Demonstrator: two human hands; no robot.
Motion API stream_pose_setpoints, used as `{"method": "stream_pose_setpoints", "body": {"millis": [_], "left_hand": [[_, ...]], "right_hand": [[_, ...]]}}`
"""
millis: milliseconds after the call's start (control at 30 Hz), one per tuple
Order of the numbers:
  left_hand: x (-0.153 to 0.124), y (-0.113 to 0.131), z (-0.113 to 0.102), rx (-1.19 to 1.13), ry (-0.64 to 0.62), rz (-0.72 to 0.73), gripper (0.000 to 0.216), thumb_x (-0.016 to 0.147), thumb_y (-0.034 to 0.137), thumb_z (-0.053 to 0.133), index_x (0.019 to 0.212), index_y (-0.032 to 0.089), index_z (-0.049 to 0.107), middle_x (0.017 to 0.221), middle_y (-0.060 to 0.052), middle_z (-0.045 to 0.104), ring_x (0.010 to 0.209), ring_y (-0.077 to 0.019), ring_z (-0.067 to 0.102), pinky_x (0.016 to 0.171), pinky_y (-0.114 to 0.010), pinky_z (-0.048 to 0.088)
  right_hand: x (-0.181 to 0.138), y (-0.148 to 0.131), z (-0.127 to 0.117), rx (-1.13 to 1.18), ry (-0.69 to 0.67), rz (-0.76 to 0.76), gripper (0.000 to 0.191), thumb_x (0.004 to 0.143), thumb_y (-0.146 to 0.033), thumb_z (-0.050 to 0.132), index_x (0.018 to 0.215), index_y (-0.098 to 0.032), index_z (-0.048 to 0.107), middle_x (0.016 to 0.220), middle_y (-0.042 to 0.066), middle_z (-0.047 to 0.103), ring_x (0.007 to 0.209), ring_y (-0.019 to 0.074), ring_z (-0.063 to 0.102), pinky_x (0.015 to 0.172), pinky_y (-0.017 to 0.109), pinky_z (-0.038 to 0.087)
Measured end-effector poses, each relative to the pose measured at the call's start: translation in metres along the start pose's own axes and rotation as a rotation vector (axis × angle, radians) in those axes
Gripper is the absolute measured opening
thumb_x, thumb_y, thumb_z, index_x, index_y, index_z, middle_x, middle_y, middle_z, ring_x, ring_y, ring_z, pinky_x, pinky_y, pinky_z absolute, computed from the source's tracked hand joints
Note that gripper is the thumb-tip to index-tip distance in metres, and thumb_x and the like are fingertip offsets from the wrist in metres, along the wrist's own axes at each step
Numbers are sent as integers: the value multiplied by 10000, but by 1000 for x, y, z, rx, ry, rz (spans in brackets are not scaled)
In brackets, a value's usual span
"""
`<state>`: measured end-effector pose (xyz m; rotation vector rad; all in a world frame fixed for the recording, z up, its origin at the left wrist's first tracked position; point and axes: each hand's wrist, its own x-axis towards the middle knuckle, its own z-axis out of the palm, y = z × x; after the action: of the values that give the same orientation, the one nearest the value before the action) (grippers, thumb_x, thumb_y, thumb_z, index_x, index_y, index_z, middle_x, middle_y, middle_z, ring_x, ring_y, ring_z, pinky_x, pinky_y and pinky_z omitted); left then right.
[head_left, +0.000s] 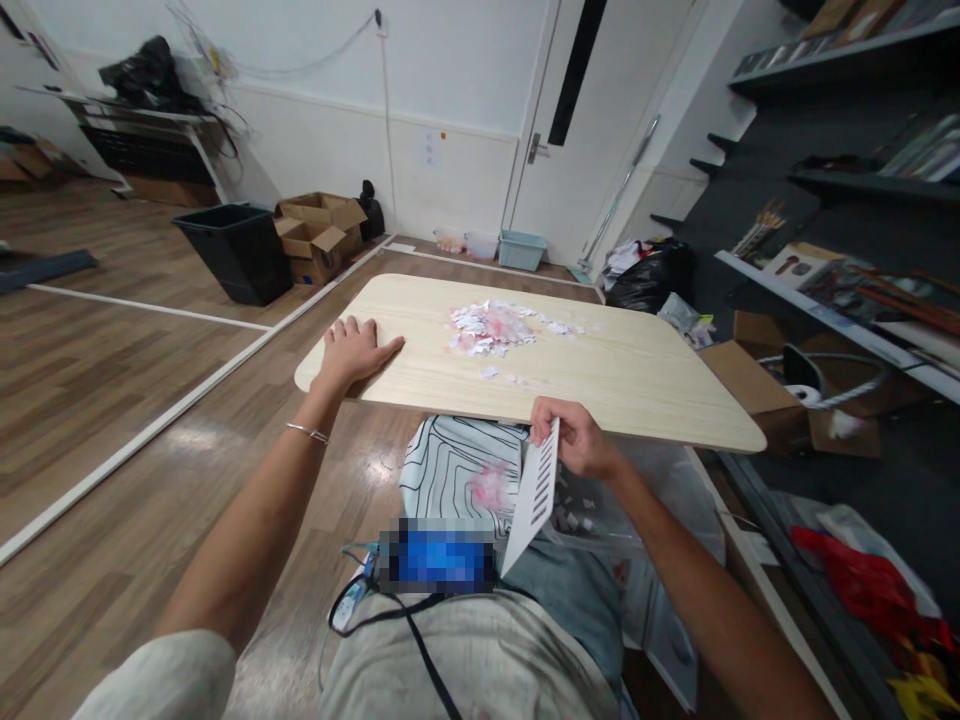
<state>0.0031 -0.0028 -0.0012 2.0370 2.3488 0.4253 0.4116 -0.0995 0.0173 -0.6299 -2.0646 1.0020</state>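
My left hand (354,351) lies flat, palm down, on the near left corner of a light wooden table (645,385), fingers spread. My right hand (577,438) is at the table's near edge and grips a white slotted card (534,495) that hangs down below the edge. A heap of small white and pink paper scraps (491,328) sits in the middle of the tabletop, beyond both hands. A few loose scraps lie between the heap and my right hand.
Below the table edge is a clear plastic bag (660,500) with scraps and a black-and-white patterned cloth (450,465). A black bin (238,250) and cardboard boxes (315,235) stand at the back left. Shelves (840,310) and boxes line the right side.
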Motion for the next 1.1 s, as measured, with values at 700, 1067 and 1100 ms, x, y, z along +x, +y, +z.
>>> {"method": "stream_pose_setpoints", "body": {"millis": [700, 1067, 1100], "left_hand": [[-1, 1, 0, -34, -2, -1, 974, 980, 822, 325, 1524, 68, 613, 1709, -373, 499, 1613, -573, 422, 1293, -697, 321], [0, 0, 1, -47, -5, -9, 986, 968, 835, 322, 1534, 83, 614, 1731, -352, 489, 1630, -568, 404, 1300, -696, 314], [0, 0, 1, -48, -4, -9, 982, 970, 831, 326, 1533, 81, 614, 1728, -356, 489, 1628, -571, 405, 1296, -700, 315]], "right_hand": [[7, 9, 8, 296, 137, 156, 393, 933, -457, 818, 749, -248, 541, 721, -43, 522, 598, 137, 519, 656, 342, 556], [10, 8, 21, 124, 160, 6, 319, 920, -366, 760, 711, -270, 538, 741, 2, 496, 702, 201, 489, 677, 363, 453], [10, 9, 23, 159, 187, 3, 354, 932, -408, 769, 703, -270, 538, 746, 5, 491, 706, 204, 487, 686, 371, 460]]}}
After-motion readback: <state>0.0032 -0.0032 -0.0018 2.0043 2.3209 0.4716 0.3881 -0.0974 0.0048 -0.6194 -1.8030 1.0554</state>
